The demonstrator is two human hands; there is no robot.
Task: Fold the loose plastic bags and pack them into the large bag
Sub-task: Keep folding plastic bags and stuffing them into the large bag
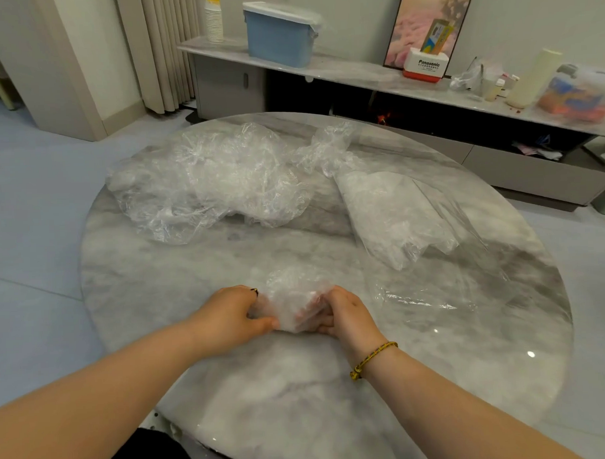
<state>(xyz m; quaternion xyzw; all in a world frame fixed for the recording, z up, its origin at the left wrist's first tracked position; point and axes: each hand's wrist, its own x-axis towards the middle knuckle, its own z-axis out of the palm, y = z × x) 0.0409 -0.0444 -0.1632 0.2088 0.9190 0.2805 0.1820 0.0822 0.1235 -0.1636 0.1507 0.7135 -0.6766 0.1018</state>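
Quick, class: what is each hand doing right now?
The left hand is closed, gripping the small bag.
The right hand is closed, gripping the same bag.

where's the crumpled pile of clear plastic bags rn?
Head view: the crumpled pile of clear plastic bags sits far-left on the round grey marble table, beside the flatter clear bag to its right.

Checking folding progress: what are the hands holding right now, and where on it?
Both grip one small crumpled plastic bag: left hand at its left edge, right hand at its right edge.
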